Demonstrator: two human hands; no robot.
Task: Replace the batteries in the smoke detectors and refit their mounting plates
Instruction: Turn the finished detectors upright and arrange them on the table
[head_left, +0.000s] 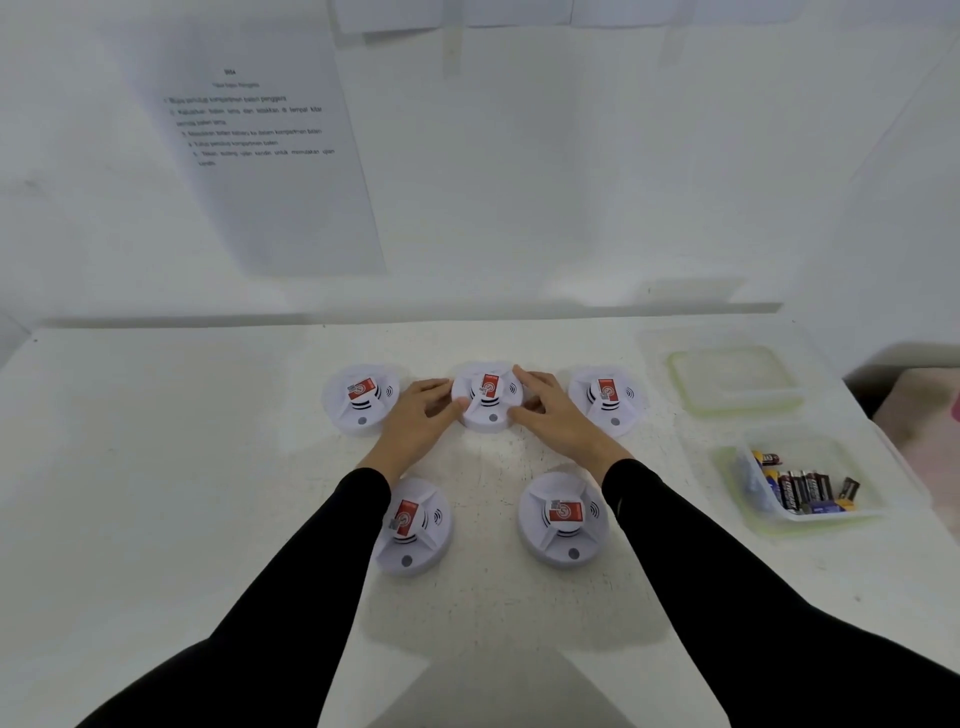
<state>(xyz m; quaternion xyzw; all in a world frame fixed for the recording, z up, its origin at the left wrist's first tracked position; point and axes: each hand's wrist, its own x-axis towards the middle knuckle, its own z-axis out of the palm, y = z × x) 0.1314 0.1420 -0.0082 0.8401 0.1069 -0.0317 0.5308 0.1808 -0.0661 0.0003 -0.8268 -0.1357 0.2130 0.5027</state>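
Left hand (418, 415) at nine o'clock and right hand (545, 410) at three clasp the middle smoke detector (488, 402); best lifted level before flipping.

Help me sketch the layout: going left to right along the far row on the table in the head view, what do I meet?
Left detector → left hand → middle detector, gripped by both hands → right hand → right detector → clear container.
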